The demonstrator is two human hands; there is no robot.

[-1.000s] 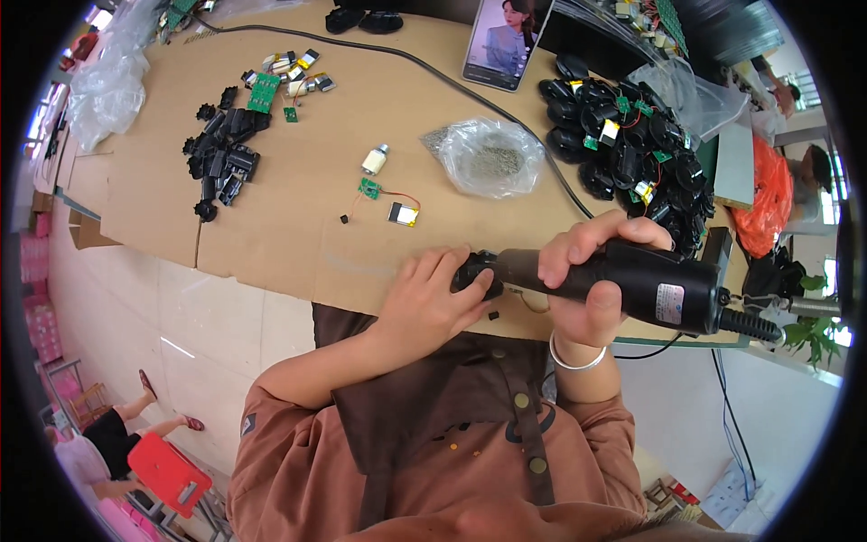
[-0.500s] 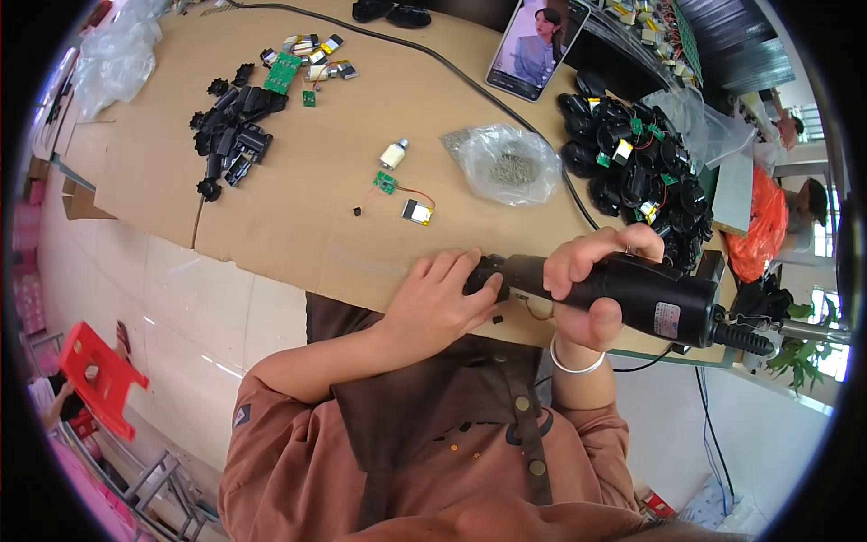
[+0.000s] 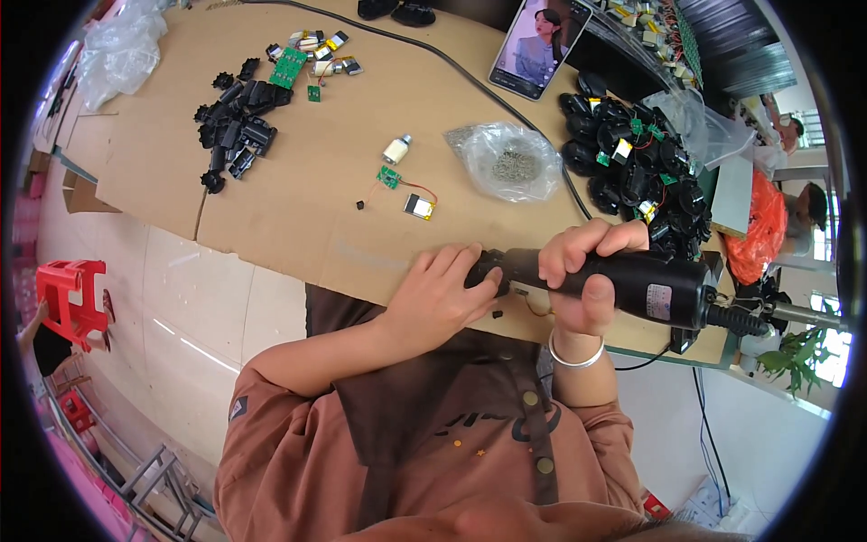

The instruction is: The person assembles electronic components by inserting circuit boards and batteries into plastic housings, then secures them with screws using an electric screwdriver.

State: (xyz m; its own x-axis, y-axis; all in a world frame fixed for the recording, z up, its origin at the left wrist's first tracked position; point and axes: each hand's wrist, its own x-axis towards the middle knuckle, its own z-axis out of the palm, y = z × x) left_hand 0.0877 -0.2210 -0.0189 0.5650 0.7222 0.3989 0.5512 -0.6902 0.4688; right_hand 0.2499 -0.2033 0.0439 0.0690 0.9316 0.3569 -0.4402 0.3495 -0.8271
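My right hand [image 3: 582,285] is wrapped around a black electric screwdriver [image 3: 632,285], which lies nearly level, its nose pointing left. At that nose, my left hand [image 3: 438,294] grips a small black plastic part [image 3: 486,270], mostly hidden by the fingers. The screwdriver's tip is at the part; the bit itself cannot be made out. Beyond my hands lie a small green circuit board [image 3: 389,177] wired to a silver battery [image 3: 419,206], a white-and-silver motor [image 3: 396,149] and a tiny black piece [image 3: 360,205]. Another tiny black piece [image 3: 497,314] lies near the table's front edge.
A clear bag of screws [image 3: 515,165] lies ahead of my hands. Black housings [image 3: 632,154] are heaped at the right, black plastic parts [image 3: 237,126] at the left. A black cable [image 3: 433,52] crosses the cardboard-covered table [image 3: 298,208] near a propped phone [image 3: 540,45].
The screwdriver and my right hand have shifted slightly left. My left hand keeps its grip on the black part. In the background at left, a person's red stool has moved and turned.
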